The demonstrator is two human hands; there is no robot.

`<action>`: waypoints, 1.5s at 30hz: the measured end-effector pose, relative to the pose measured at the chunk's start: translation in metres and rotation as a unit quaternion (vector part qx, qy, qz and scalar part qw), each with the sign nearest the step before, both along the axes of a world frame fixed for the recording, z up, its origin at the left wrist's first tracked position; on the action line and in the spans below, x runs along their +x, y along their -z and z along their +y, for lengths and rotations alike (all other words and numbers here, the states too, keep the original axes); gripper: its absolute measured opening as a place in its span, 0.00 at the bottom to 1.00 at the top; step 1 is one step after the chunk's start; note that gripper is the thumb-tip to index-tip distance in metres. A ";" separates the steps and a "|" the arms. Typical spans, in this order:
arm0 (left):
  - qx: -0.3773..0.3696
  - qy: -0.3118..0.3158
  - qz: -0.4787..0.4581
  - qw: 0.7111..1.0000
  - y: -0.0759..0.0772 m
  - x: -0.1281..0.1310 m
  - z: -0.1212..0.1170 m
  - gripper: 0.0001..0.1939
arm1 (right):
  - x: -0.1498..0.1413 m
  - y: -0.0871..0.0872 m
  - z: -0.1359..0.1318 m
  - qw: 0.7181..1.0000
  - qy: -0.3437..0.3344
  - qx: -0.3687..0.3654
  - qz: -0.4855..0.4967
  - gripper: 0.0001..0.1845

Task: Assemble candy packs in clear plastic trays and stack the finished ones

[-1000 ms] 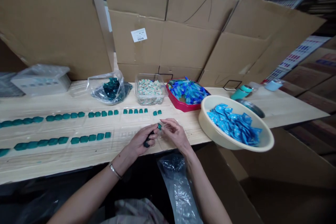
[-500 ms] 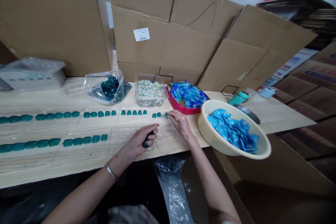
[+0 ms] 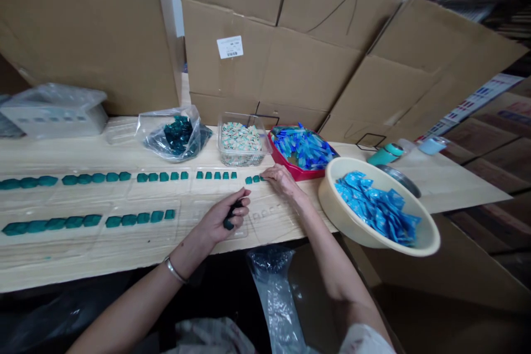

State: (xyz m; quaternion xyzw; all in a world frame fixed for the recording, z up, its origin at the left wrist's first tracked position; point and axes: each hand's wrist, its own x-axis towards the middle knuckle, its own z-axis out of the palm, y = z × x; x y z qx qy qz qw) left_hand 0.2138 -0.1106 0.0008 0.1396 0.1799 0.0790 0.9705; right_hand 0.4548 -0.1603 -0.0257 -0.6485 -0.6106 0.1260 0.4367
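I can't make out a single word from here. At twelve o'clock from the seated person, a white rectangular paper label on the tall brown cardboard panel carries tiny lines and a dark code-like block, all too small to read. Toward two o'clock, a white printed panel shows red and blue blocks, equally illegible.

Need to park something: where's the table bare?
Bare wood shows right of the gray dish, and between the pale container and upper green row. Crowded: around the right hand, near the red tray and cream basin.
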 end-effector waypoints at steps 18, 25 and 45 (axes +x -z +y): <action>-0.001 -0.206 0.051 0.977 0.013 0.040 0.001 0.09 | -0.160 -0.020 -0.060 0.994 0.044 0.080 -0.059 0.12; 0.056 -0.210 0.052 0.975 0.010 0.040 0.002 0.06 | -0.139 -0.020 -0.052 0.955 0.091 0.087 0.270 0.10; 0.271 -0.006 0.012 0.962 0.018 0.017 -0.018 0.14 | -0.101 -0.020 -0.079 0.994 0.057 0.092 0.025 0.12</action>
